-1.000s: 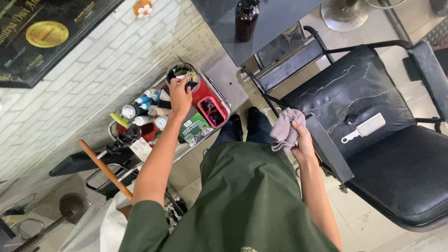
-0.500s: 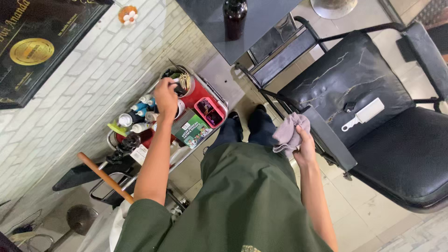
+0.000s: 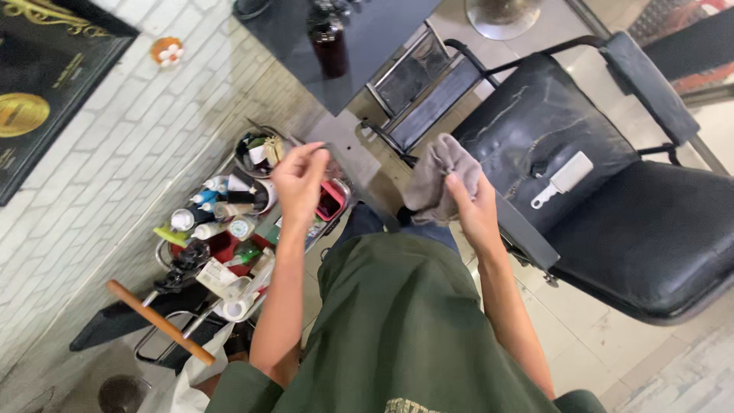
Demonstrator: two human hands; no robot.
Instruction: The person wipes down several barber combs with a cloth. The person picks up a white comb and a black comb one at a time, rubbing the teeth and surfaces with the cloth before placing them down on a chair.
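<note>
My left hand [image 3: 300,180] is raised over a red trolley tray [image 3: 333,203], its fingers pinched on a thin dark tool [image 3: 321,147] whose kind I cannot make out. My right hand [image 3: 472,206] grips a crumpled grey cloth [image 3: 436,177] in front of my chest, close to the arm of a black barber chair [image 3: 581,191]. A white comb-like brush [image 3: 563,179] lies on the chair's seat back. I wear a dark green shirt.
The trolley [image 3: 229,237] at left carries several bottles, tubes and a round cup of tools [image 3: 258,151]. A wooden handle [image 3: 160,321] sticks out below it. A white brick wall, a dark counter with a brown bottle [image 3: 329,38], and a tiled floor surround me.
My left hand lifted from the trolley's cup with the thin tool and drew toward me. My right hand rose with the cloth. The view tilted closer.
</note>
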